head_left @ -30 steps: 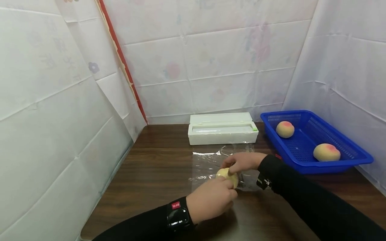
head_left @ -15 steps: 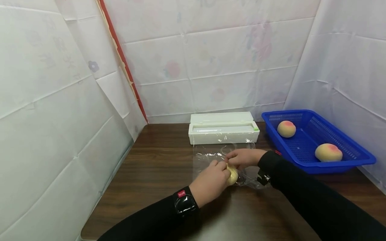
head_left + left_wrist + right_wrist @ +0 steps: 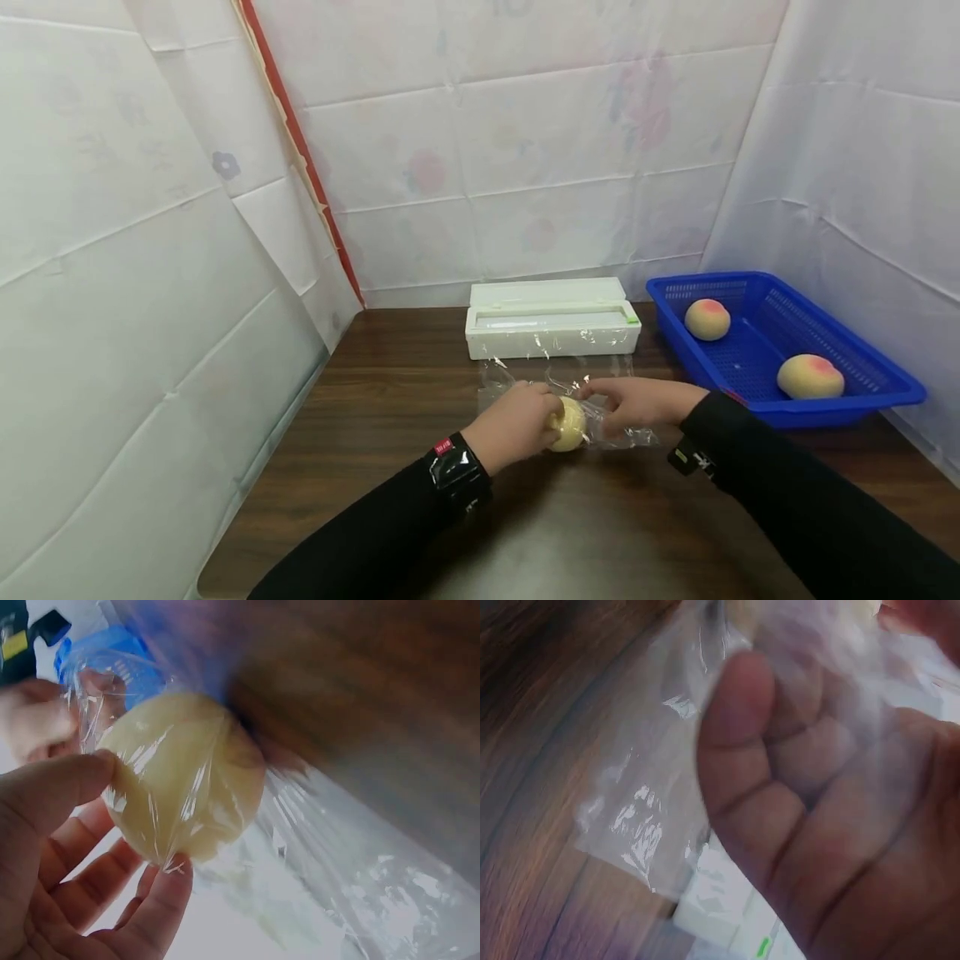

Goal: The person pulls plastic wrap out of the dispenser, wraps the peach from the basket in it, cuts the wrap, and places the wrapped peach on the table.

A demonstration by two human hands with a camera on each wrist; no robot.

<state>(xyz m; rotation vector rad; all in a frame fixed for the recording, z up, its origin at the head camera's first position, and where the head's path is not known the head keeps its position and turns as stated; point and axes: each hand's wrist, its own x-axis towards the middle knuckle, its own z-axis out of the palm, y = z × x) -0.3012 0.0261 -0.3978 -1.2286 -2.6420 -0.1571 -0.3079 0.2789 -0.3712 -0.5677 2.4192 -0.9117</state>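
My left hand [image 3: 519,423] holds a pale yellow peach [image 3: 570,425] at its left side. Its thumb and fingertips press clear cling film [image 3: 199,776] against the fruit in the left wrist view. The film is drawn over the peach in creases, and a loose sheet of it trails off to the lower right there. On the peach's other side, my right hand [image 3: 637,402] has its fingers curled at the gathered film. In the right wrist view, film [image 3: 641,832] hangs beside and across those fingers [image 3: 739,705], whose tips are partly veiled by it.
Behind the hands stands a white cling film box [image 3: 553,342] with its lid raised. A blue plastic basket [image 3: 892,392] at the right contains two pink-tipped peaches [image 3: 810,377]. The brown wooden table [image 3: 390,417] meets white-sheeted walls [image 3: 525,150] at the back and sides.
My left hand has shifted from the peach's near side round to its left. My right hand has moved from the top of the peach to its right side, and the film has bunched up around it.
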